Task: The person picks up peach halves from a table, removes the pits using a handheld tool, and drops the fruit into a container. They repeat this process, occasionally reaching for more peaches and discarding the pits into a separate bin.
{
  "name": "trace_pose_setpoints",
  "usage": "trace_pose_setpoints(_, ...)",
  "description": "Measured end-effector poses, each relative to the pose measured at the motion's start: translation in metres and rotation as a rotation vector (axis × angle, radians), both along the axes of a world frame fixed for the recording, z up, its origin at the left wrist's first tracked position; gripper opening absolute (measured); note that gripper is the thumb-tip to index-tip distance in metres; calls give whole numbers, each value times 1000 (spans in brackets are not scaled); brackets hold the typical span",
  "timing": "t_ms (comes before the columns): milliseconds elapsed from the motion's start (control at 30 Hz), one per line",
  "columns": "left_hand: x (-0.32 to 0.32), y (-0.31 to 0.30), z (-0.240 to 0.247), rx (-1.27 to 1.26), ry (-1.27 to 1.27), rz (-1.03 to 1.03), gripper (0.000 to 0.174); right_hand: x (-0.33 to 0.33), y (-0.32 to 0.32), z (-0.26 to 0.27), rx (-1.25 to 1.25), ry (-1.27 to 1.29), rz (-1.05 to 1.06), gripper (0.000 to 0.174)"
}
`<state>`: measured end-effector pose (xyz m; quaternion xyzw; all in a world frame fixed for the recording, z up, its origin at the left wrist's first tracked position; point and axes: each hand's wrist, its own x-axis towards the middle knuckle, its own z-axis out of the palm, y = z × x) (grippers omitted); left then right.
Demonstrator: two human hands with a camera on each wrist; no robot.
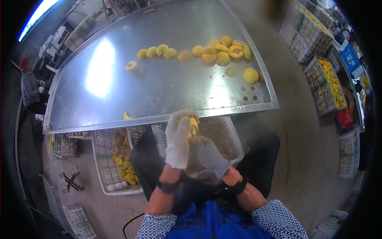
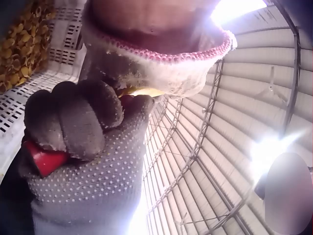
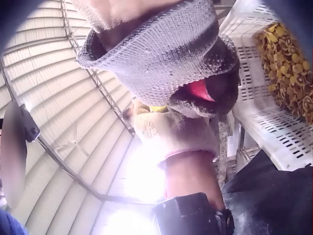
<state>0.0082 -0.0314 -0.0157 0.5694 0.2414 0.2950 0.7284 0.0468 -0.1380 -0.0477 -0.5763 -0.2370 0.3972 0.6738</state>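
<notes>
My left hand (image 1: 178,137), in a whitish knitted glove, holds a yellow peach (image 1: 193,122) in front of the table's near edge. My right hand (image 1: 211,155), gloved in grey, grips a red-handled tool. Its curved metal end (image 1: 194,130) lies against the fruit in the head view. The red handle (image 2: 46,159) pokes out below the curled fingers in the left wrist view, and in the right wrist view the handle (image 3: 200,90) shows within the fist. Most of the peach is hidden by the gloves in both wrist views.
Peaches and cut halves (image 1: 209,53) lie along the metal table (image 1: 159,89), which has a raised rim and drain holes. Beneath the hands, between the knees, stands a white crate (image 1: 237,145). Another crate (image 1: 99,167) with fruit is at left. A seated person (image 1: 31,89) is far left.
</notes>
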Motion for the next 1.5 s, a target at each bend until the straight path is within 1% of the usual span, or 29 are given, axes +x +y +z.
trace_pose_setpoints(33, -1, 0, -3, 19, 24, -10, 21, 2, -2, 6, -38, 20, 40, 38)
trace_pose_setpoints(100, -4, 1, -8, 4, -64, -30, 21, 7, -6, 16, -113, 66, 117, 38)
trace_pose_setpoints(167, -3, 0, -9, -11, -128, -49, 21, 2, -4, 0, -92, -5, 86, 41)
trace_pose_setpoints(200, -2, -2, -8, -17, -146, -57, 21, 2, -2, 3, -81, -42, 72, 44)
trace_pose_setpoints(233, -1, -2, -7, -21, -166, -64, 21, 6, -3, 9, -139, 22, 115, 45)
trace_pose_setpoints(300, -3, 1, -7, 10, -109, -89, 21, 15, -10, 26, -256, 153, 204, 46)
trace_pose_setpoints(367, -3, 1, -7, 28, -97, -101, 21, 3, -7, -7, -55, 102, 151, 48)
trace_pose_setpoints(400, -3, -1, -9, 31, -112, -99, 21, 3, -7, -5, -3, 156, 145, 49)
trace_pose_setpoints(433, -3, -2, -10, 32, -123, -97, 21, 3, -6, -2, 48, 210, 139, 49)
trace_pose_setpoints(500, -1, -3, -10, 111, -81, -101, 21, 8, -15, 14, 48, 477, 164, 50)
trace_pose_setpoints(533, -1, -4, -11, 147, -58, -102, 21, 8, -17, 16, 11, 445, 163, 50)
trace_pose_setpoints(600, -1, -6, -10, -61, -183, -106, 19, 11, -19, 18, -64, 379, 168, 48)
trace_pose_setpoints(633, -1, -7, -7, -164, -243, -108, 19, 12, -20, 18, -86, 301, 161, 47)
trace_pose_setpoints(733, -4, -3, 14, -296, -129, -157, 19, 14, -18, 7, -96, 62, 119, 45)
trace_pose_setpoints(800, 1, -3, 17, -238, -54, -145, 18, 9, -14, -4, -31, -106, 51, 43)
trace_pose_setpoints(867, 1, -5, 16, -129, 48, -114, 16, 4, -21, 6, 66, 30, 35, 41)
trace_pose_setpoints(933, 2, -8, 9, 41, 151, -82, 19, 0, -20, 5, 46, 55, 61, 39)
trace_pose_setpoints(967, 2, -7, -4, 228, 132, -45, 17, -3, -20, 0, 23, 44, 74, 37)
trace_pose_setpoints(1100, 1, -4, -11, 221, 70, -147, 17, -15, -13, -29, 11, -57, 65, 33)
trace_pose_setpoints(1133, 4, -6, -7, 99, 36, -170, 16, -18, -13, -33, -8, -66, 62, 32)
trace_pose_setpoints(1167, 6, -7, -2, -21, 13, -189, 16, -12, -14, -25, -79, -50, 102, 33)
trace_pose_setpoints(1200, 8, -7, -2, -77, 57, -174, 16, -7, -15, -16, -150, -36, 145, 35)
trace_pose_setpoints(1233, 9, -7, 3, -80, 74, -186, 14, -4, -17, -6, -136, 160, 149, 42)
trace_pose_setpoints(1300, 9, -9, 9, -93, 118, -188, 12, -12, -15, -14, -15, 295, 98, 48)
trace_pose_setpoints(1333, 6, -4, 1, 21, 137, -193, 14, -17, -11, -19, 44, 363, 78, 51)
trace_pose_setpoints(1433, 5, -7, -4, 169, 64, -115, 8, -18, -12, -14, 86, 514, 98, 50)
trace_pose_setpoints(1500, 3, -7, -2, 156, 54, -126, 10, -23, -8, -24, 114, 509, 91, 47)
